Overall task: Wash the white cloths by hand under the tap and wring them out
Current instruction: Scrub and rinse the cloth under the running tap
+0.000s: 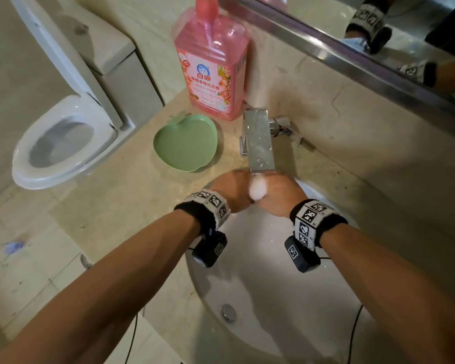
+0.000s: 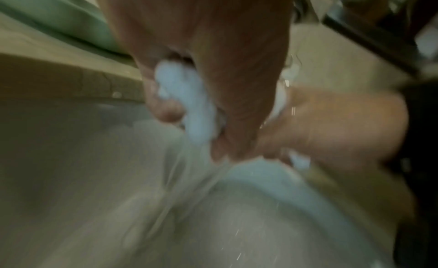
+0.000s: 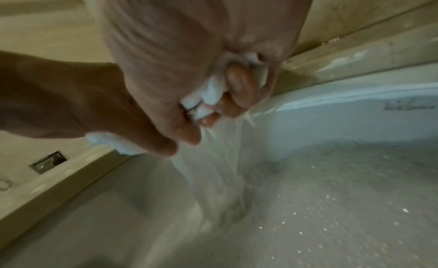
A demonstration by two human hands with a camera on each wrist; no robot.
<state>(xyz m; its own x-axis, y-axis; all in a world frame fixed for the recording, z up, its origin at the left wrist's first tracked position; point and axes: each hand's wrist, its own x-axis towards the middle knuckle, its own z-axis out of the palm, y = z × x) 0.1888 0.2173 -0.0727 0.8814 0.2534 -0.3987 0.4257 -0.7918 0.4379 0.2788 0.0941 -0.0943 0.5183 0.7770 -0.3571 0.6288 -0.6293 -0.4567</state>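
White cloth [image 1: 258,189], pink bottle [image 1: 211,61], green dish [image 1: 186,141], black-and-white checkered wristbands [image 1: 313,222].

Home bathroom: toilet [image 1: 63,143], basin [image 1: 260,285], mirror [image 1: 378,35].

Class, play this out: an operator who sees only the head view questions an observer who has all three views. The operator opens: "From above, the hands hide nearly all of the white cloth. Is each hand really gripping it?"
Observer: Yes. In the left wrist view the left hand has its fingers curled round a bunch of the white cloth.
Operator: And the right?
Observer: The right wrist view shows the right hand squeezing cloth that bulges out between its fingers.
Operator: Is water coming off it?
Observer: Yes, streams fall from the right fist into the sink.
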